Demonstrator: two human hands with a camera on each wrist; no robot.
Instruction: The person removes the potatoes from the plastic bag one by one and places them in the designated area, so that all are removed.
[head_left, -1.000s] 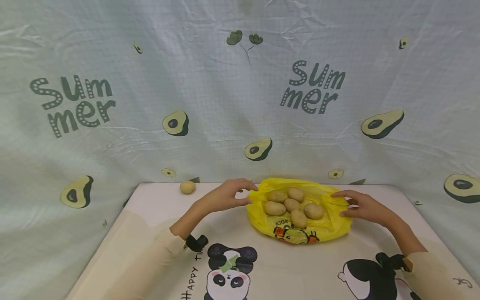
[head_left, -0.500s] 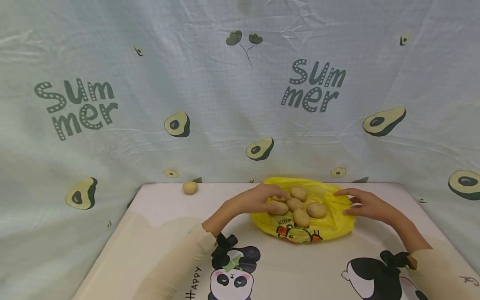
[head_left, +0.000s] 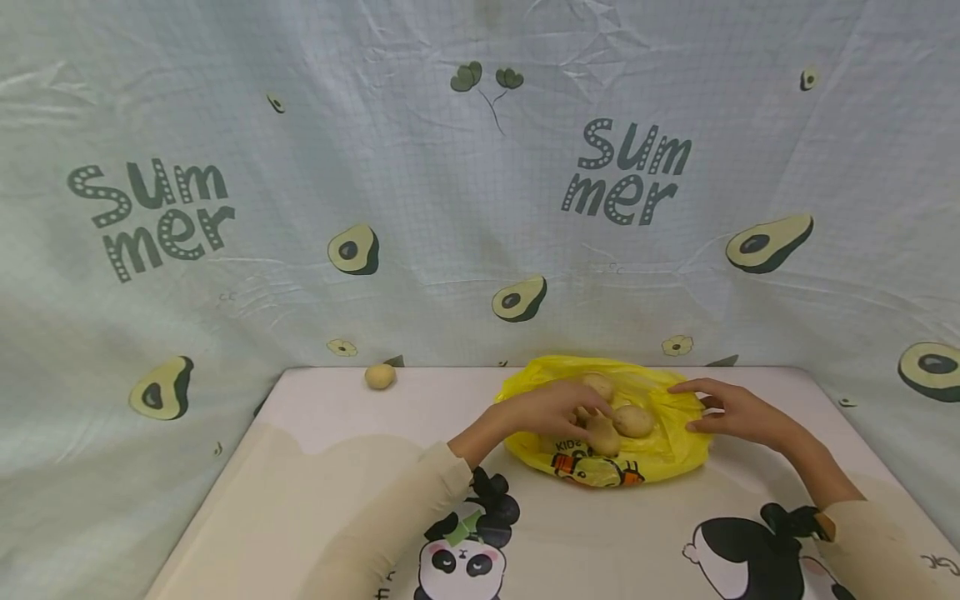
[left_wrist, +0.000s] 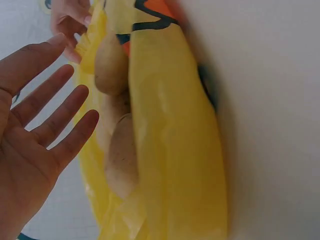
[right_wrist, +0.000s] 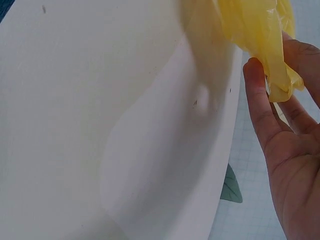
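Note:
An opened yellow plastic bag (head_left: 675, 454) with a cartoon print lies toward the table's far edge, several potatoes (head_left: 633, 421) inside it. My left hand (head_left: 551, 408) reaches over the bag from the left, hiding some of them. In the left wrist view its fingers are spread and hold nothing, and potatoes (left_wrist: 122, 155) show beside them in the bag's mouth. At the bag's right side, my right hand (head_left: 742, 408) pinches the rim between thumb and fingers. The right wrist view shows the gathered yellow plastic (right_wrist: 265, 40) between those fingertips.
A single potato (head_left: 380, 377) lies at the far left of the table (head_left: 322, 467), outside the bag. Behind the table's far edge hangs a pale curtain (head_left: 420, 183) printed with avocados. The tabletop carries printed cartoon figures.
My left hand has moved right, from the bag's left rim to over the potatoes inside. My right hand keeps its place at the bag's right side. The bag has hardly shifted.

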